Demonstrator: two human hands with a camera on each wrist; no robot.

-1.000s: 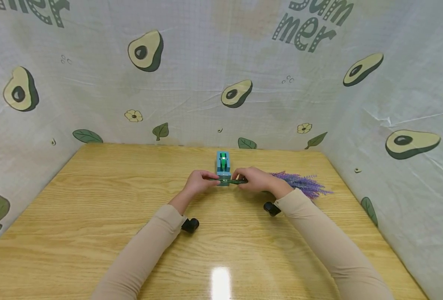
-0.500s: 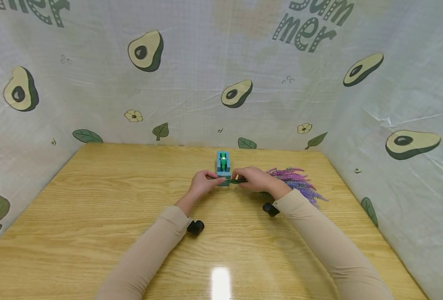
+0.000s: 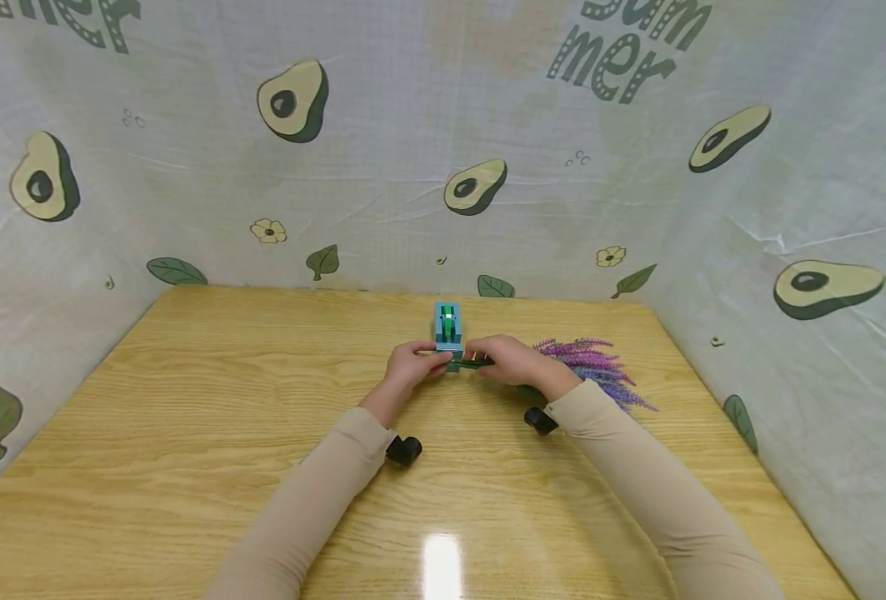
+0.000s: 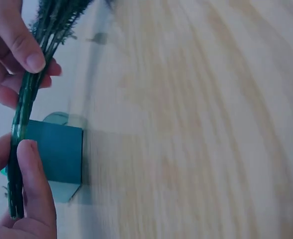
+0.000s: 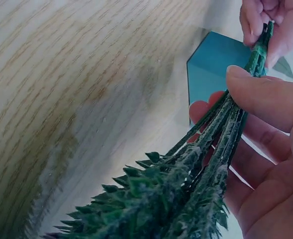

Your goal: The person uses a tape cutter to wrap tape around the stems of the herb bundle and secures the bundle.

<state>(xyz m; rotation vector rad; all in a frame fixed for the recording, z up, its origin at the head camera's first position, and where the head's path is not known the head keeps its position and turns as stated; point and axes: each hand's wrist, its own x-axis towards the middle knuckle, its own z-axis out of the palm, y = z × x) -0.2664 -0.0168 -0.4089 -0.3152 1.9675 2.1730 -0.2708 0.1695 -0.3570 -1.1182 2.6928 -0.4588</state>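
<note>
A bunch of artificial lavender (image 3: 588,367) with purple and pink heads lies across my hands, its green stems (image 4: 29,94) pointing left. My right hand (image 3: 513,360) grips the stems between thumb and fingers, below the leafy part. At the stem ends, my left hand (image 3: 414,365) pinches the bundle with thumb and index finger. A shiny band, which looks like clear tape (image 4: 19,130), sits on the stems just above the left thumb. Directly behind the stems stands a blue tape dispenser (image 3: 448,325) with a green roll core (image 3: 448,319); the left fingers partly cover its front.
The wooden table (image 3: 262,367) extends to both sides and in front of the hands. A printed avocado cloth (image 3: 382,167) hangs along the back and sides. Black wrist cameras (image 3: 403,451) sit beneath both sleeves.
My left hand has shifted right along the stem ends, its thumb rolling over them. The bunch has turned, bringing pink heads into sight. My right hand stays in nearly the same spot.
</note>
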